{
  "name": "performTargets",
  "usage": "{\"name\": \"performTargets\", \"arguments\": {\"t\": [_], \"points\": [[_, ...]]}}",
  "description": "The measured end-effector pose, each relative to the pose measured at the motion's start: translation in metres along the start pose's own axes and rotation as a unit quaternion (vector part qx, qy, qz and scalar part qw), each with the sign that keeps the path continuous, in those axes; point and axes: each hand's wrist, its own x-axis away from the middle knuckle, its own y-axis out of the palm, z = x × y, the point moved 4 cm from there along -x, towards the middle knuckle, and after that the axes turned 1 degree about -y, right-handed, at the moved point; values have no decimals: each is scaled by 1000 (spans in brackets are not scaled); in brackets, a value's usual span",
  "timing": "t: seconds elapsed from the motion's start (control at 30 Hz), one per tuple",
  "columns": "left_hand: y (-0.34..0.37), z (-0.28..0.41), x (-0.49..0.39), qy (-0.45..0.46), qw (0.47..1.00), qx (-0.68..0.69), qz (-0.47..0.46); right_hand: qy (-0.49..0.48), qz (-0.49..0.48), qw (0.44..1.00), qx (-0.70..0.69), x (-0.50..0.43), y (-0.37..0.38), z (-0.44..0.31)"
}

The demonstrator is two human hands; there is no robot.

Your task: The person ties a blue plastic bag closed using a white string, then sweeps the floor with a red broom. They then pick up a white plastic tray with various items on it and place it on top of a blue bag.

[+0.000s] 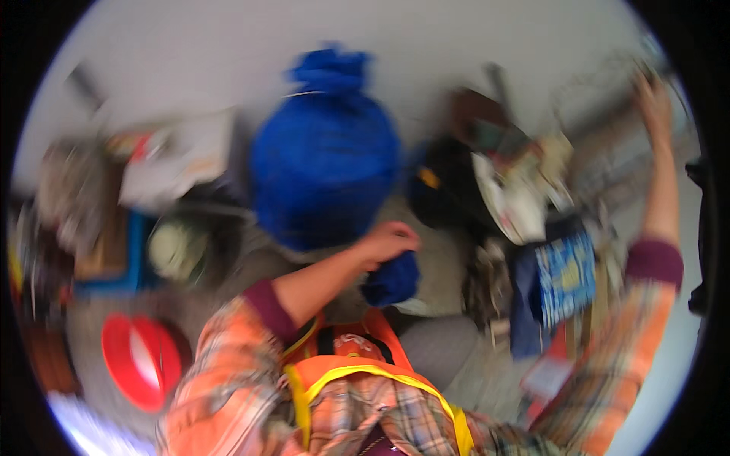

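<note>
My left hand [385, 242] is in front of my body with its fingers closed on a bundle of dark blue cloth [393, 279], which hangs below it. Just beyond that hand is a large, rounded blue sack [325, 165], gathered and tied near its top with a thin pale cord. Far out to the upper right, my right hand [653, 105] reaches beside the wall. Its fingers are close to a small dark object [644, 68], and blur hides whether they grip it.
A red plastic basin [140, 362] is on the floor at the left. Beyond it are a blue crate [134, 256], a clear bag with pale contents [177, 251] and a white box [182, 165]. Black bags [450, 188] and a blue patterned bag [567, 276] crowd the right.
</note>
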Motion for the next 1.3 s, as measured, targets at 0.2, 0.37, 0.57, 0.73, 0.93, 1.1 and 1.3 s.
{"name": "performTargets", "arguments": {"t": [0.2,0.37,0.57,0.73,0.93,1.1,1.3], "points": [[-3,16,6,19,998,63,4,39,207,977,37,-11,13,-19],[-6,18,1,-13,997,82,0,323,112,905,-254,5,105,30],[-7,14,-7,-28,997,72,-3,455,-112,842,-266,62,236,80],[-4,8,-18,-16,998,66,2,251,-299,901,188,138,229,61],[2,5,-23,-45,995,93,-3,295,-309,890,159,154,189,110],[6,4,-26,-49,996,76,3,201,-367,892,168,194,196,147],[10,-4,-28,-42,995,86,-6,66,-57,989,120,225,105,28]]}}
